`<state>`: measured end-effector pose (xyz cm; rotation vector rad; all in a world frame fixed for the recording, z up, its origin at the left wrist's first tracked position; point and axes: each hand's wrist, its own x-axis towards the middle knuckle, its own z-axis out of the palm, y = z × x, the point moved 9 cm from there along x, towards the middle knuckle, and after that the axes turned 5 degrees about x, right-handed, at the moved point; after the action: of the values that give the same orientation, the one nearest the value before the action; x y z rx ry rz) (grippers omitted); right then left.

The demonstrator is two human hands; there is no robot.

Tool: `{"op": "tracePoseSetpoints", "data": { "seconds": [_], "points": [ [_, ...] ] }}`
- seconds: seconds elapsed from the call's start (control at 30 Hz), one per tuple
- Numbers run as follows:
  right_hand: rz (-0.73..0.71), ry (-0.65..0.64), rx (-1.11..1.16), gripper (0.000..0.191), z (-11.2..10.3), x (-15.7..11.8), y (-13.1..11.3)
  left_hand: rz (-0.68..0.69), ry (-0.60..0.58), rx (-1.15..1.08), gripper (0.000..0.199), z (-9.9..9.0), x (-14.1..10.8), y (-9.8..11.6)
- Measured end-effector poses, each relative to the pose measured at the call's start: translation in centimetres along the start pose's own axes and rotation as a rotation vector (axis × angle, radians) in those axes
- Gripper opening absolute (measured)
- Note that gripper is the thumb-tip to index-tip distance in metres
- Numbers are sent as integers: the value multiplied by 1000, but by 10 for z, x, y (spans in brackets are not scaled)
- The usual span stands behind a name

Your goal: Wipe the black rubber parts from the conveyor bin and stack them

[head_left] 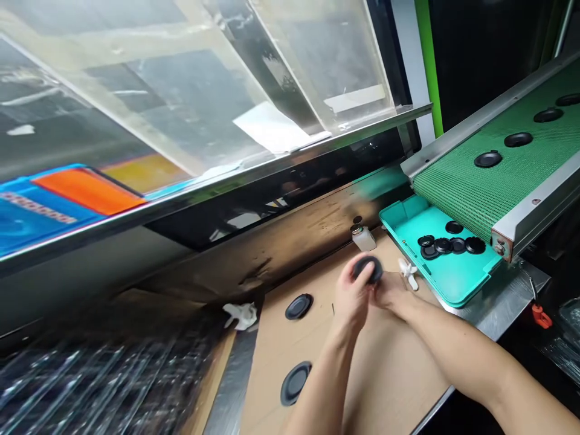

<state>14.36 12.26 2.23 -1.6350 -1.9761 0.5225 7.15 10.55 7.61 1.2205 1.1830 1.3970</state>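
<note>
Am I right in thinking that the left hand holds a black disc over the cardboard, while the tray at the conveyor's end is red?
Not quite: the head view shows the tray is teal, not red; the left hand does hold a black disc over the cardboard.

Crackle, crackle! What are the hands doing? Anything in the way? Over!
Left hand holding black disc, thumb across it. Right hand alongside, fingers mostly hidden. Two more discs on cardboard to the left, not in the way.
</note>
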Motion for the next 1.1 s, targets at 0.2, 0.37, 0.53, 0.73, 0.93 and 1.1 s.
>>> {"op": "tracePoseSetpoints", "data": {
  "seconds": [0.2,0.37,0.53,0.73,0.93,1.1],
  "points": [
    [-145,-41,-156,38,-5,-9,-20,-195,176,-341,46,-118,-11,-89],
    [132,142,-361,36,-46,-8,1,-193,112,-434,33,-115,-3,-86],
    [147,-14,-415,39,-42,-2,15,-171,101,-404,30,-116,3,-81],
    [-198,-25,-314,30,-23,-16,-35,-329,162,-537,14,-122,4,-93],
    [-338,-146,-149,29,-2,-28,-57,-346,133,-633,13,-116,-1,-97],
    [-391,102,78,34,-6,-30,-65,-375,75,-706,22,-103,-10,-98]
  ]
}}
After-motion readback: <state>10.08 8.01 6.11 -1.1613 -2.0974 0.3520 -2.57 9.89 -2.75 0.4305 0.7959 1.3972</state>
